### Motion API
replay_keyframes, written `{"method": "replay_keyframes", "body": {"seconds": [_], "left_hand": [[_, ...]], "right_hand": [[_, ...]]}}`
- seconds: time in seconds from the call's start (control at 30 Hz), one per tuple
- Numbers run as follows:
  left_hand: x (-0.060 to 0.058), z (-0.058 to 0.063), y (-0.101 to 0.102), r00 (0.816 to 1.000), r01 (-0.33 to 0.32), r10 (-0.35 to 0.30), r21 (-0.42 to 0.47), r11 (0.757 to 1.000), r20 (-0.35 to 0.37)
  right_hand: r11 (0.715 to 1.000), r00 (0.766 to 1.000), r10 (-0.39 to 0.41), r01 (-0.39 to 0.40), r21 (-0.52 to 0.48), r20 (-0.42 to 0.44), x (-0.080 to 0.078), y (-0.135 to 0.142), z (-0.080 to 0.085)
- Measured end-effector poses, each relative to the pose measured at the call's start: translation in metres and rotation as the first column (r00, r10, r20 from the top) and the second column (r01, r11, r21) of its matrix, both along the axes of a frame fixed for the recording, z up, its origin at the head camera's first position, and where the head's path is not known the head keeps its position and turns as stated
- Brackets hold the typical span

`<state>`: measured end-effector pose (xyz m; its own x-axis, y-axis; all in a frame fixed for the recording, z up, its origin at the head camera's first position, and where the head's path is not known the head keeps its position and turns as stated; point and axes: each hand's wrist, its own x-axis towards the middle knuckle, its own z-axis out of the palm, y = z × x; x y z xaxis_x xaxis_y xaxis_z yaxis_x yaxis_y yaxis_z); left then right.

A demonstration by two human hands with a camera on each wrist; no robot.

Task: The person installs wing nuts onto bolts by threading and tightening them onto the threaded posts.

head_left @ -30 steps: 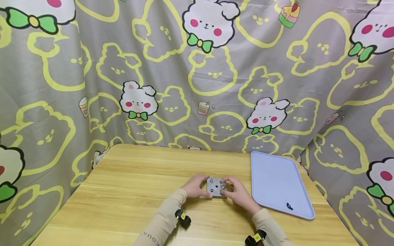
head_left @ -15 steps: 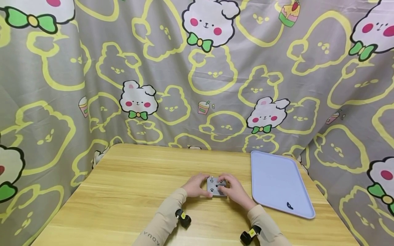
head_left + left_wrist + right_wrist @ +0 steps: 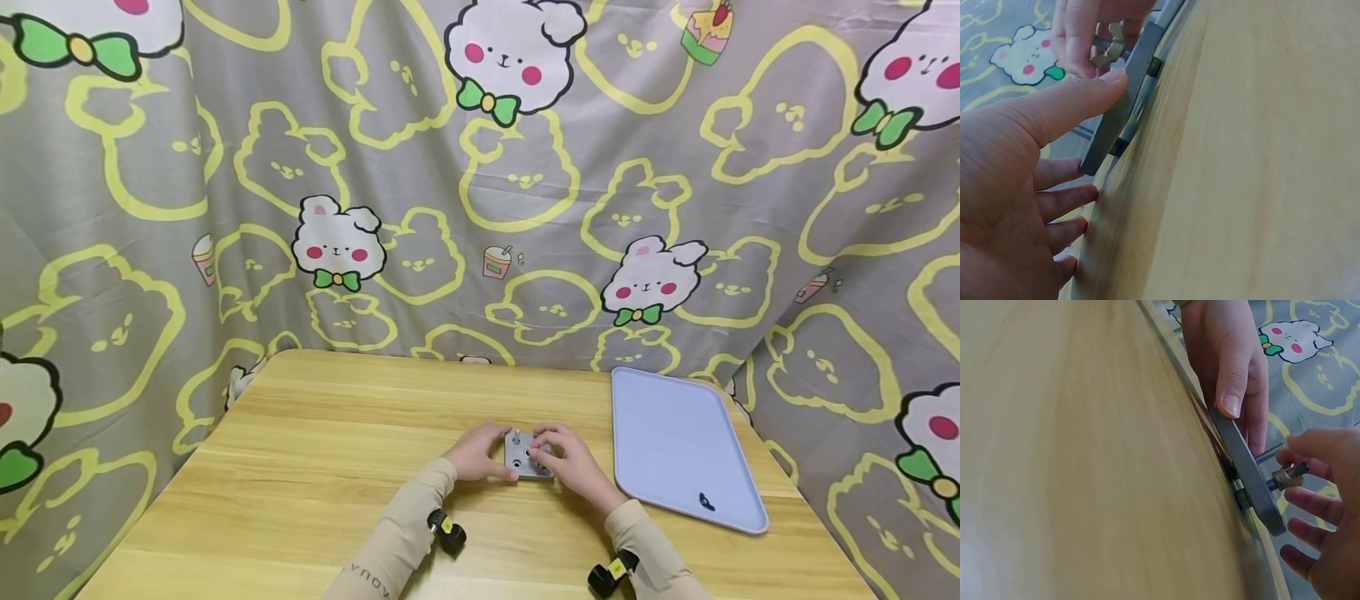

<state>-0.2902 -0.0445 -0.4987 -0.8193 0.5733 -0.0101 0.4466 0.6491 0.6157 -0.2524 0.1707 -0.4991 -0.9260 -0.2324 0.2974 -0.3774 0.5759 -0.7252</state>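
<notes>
A square grey metal plate with several holes rests on short dark feet on the table. My left hand holds its left side, thumb on the near edge and the other fingers at the far side. An upright bolt rises from its far left part. A brass-coloured wing nut sits on another threaded bolt near the right side. My right hand has curled fingers at this wing nut, thumb and forefinger about it; the nut is mostly hidden in the head view. The left wrist view also shows the wing nut beside the right fingers.
A pale blue tray lies at the right of the wooden table, with a small dark part near its front edge. A patterned curtain hangs behind the table and at both sides.
My right hand has shifted slightly left over the plate, and its fingers have changed position about the wing nut. The left hand and the plate have stayed in place.
</notes>
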Motion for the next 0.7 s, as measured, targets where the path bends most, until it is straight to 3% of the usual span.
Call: {"method": "replay_keyframes", "body": {"seconds": [0.27, 0.5, 0.7], "left_hand": [[0.0, -0.001, 0.001, 1.0, -0.001, 0.001, 0.016, 1.0, -0.001], [0.0, -0.001, 0.0, 1.0, -0.001, 0.001, 0.023, 1.0, -0.005], [0.0, -0.001, 0.0, 1.0, 0.001, -0.001, 0.016, 1.0, -0.005]], "right_hand": [[0.998, 0.998, -0.057, 0.057, -0.026, 0.009, 0.004, 0.006, 0.002], [0.996, 0.996, -0.086, 0.086, 0.0, -0.038, 0.007, 0.014, -0.001], [0.997, 0.996, -0.07, 0.071, 0.02, -0.054, 0.008, 0.019, -0.006]]}}
